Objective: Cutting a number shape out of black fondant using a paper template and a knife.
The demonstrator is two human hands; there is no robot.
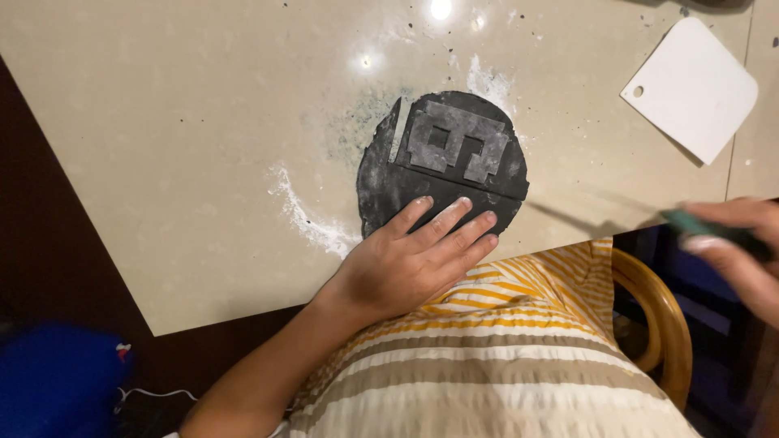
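On the pale counter [203,122], near its front edge, lies a flat round of black dough [442,166]. It is dusted with white flour [312,223], and more flour sits in a curved streak just to its left. A blocky gray paper shape [454,142] lies on top of the dough, and a cut line runs across the round just below that shape.

The left hand [406,259] lies flat and open, grasping nothing. Its fingertips [462,207] press on the near edge of the dough, just under the cut line. The right hand [742,251] is off to the right, past the counter's edge and well apart from the dough. Its grip is closed around a thin green-handled tool [706,231], likely a knife, whose long blurred blade points toward the dough.

To do this well, it looks best to keep the flat hand pressing softly so the dough does not slide, with the fingers kept away from where the blade goes. The cut should follow the edge of the paper shape slowly.

A white plastic scraper [694,85] lies at the far right of the counter, well away from both hands.
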